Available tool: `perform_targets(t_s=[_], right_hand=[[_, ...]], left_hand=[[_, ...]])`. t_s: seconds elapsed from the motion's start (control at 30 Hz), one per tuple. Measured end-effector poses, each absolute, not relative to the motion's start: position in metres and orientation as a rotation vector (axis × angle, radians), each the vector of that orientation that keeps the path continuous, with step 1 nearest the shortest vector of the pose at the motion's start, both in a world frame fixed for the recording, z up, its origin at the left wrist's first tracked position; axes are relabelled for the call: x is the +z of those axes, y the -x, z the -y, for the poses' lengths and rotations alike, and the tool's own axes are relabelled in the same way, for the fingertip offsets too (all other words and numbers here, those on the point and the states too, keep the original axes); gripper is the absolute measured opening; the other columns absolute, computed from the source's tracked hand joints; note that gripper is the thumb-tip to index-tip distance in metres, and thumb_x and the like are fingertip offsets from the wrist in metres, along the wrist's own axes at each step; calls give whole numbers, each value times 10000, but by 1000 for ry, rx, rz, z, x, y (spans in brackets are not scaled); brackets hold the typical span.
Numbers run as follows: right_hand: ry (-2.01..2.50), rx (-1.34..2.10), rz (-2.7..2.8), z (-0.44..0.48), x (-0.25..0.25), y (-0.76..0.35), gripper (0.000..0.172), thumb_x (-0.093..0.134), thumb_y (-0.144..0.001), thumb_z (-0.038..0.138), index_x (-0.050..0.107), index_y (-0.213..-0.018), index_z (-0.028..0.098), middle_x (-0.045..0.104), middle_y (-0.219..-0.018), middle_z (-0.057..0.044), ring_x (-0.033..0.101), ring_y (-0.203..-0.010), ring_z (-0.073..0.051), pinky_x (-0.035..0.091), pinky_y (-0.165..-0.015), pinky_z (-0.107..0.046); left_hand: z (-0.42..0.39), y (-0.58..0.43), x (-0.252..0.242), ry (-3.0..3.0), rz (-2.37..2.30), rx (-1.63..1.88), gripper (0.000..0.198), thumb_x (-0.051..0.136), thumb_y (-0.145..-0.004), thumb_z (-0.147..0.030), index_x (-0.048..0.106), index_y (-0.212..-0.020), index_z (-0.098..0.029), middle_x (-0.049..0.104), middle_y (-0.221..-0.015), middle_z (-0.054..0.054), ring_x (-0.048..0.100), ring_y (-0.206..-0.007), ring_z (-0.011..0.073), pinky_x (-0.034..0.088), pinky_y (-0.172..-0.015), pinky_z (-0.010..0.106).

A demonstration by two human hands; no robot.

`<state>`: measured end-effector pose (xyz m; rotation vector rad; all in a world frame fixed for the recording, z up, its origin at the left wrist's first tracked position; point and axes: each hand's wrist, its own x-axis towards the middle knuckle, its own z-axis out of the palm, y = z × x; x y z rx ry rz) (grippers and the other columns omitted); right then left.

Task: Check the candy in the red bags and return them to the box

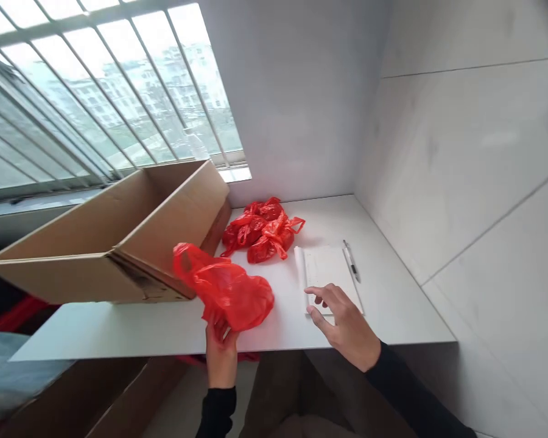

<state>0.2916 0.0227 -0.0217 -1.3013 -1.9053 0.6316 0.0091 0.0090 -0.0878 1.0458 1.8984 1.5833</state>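
A red plastic bag with loop handles is held near the table's front edge. My left hand grips it from below, with its fingers partly covered by the thin film; the bag's contents cannot be made out. Over the lower part of a white notepad, my right hand hovers with fingers curved and thumb apart, holding nothing. Right of the notepad lies a pen. Several knotted red plastic bags sit in a heap farther back on the table.
A large cardboard box stands open on the left of the white table, below a barred window. A tiled wall borders the right side. Below the table at left is another brown box.
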Motion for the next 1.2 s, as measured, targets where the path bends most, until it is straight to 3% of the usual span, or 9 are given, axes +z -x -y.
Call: perform_targets(t_s=[0.23, 0.33, 0.47, 0.63, 0.7, 0.8, 1.0, 1.1, 1.2], right_hand=[[563, 618, 2070, -27, 61, -197, 347, 480, -963, 171, 528, -1294, 265, 662, -1176, -35, 592, -1089, -183, 484, -990, -337], [654, 445, 2339, -55, 44, -160, 384, 513, -957, 215, 511, -1340, 197, 660, -1228, -96, 581, -1165, -235, 386, -1119, -467], [1097, 330, 2450, -73, 17, -167, 400, 490, -975, 255, 525, -1358, 147, 696, -1059, -106, 637, -1051, -255, 314, -1156, -546], [1372, 380, 2341, -58, 10, -206, 492, 526, -966, 322, 467, -1407, 111, 704, -959, -102, 655, -957, -272, 418, -1062, -539], [1403, 462, 2317, -50, 10, -212, 411, 547, -958, 324, 531, -1337, 167, 693, -874, -63, 647, -896, -267, 458, -996, -539], [1420, 550, 2235, -40, 17, -213, 231, 537, -960, 291, 611, -1172, 233, 663, -829, -33, 626, -856, -251, 497, -906, -501], [981, 710, 1931, -29, 63, -184, 175, 500, -960, 154, 584, -1056, 273, 667, -982, -9, 635, -936, -169, 526, -829, -309], [829, 883, 2182, -43, 59, -156, 263, 435, -949, 69, 572, -1098, 237, 695, -1013, -24, 658, -945, -164, 531, -841, -297], [1203, 715, 2677, -61, 33, -141, 261, 519, -868, 49, 608, -1090, 153, 698, -952, -108, 677, -884, -266, 529, -715, -364]], left_hand=[[-28, 9, -19, -1278, -1996, 1812, 915, 732, -762, -385, 252, -1529, -248, 395, -1534, 136, 385, -1420, 263, 312, -1169, 408], [-57, 27, -3, -1277, -2007, 1751, 883, 761, -727, -375, 346, -1483, -185, 590, -1329, 157, 572, -1229, 273, 412, -1078, 432], [-56, 44, -3, -1280, -1995, 1640, 387, 722, -768, -396, 659, -1069, -160, 698, -888, 56, 643, -815, 196, 507, -808, 331], [-9, 40, 7, -1300, -1971, 1603, 208, 708, -807, -404, 639, -842, -211, 616, -804, -18, 571, -769, 147, 452, -747, 265], [3, 38, 11, -1361, -1958, 1647, 202, 718, -798, -390, 622, -811, -213, 596, -869, -3, 578, -837, 164, 457, -773, 278], [11, 36, 16, -1351, -1912, 1699, 220, 742, -774, -372, 605, -851, -217, 595, -927, 12, 603, -874, 178, 492, -772, 283], [6, 39, 24, -1373, -1910, 1475, 274, 731, -792, -400, 662, -989, -223, 660, -812, -22, 598, -639, 107, 487, -576, 198], [3, 39, 28, -1487, -1865, 1482, 188, 642, -875, -385, 703, -849, -209, 628, -708, -35, 543, -612, 89, 453, -564, 181], [4, 37, 29, -1396, -1835, 1606, 184, 627, -897, -357, 725, -840, -213, 643, -733, -32, 563, -667, 96, 464, -603, 181]])
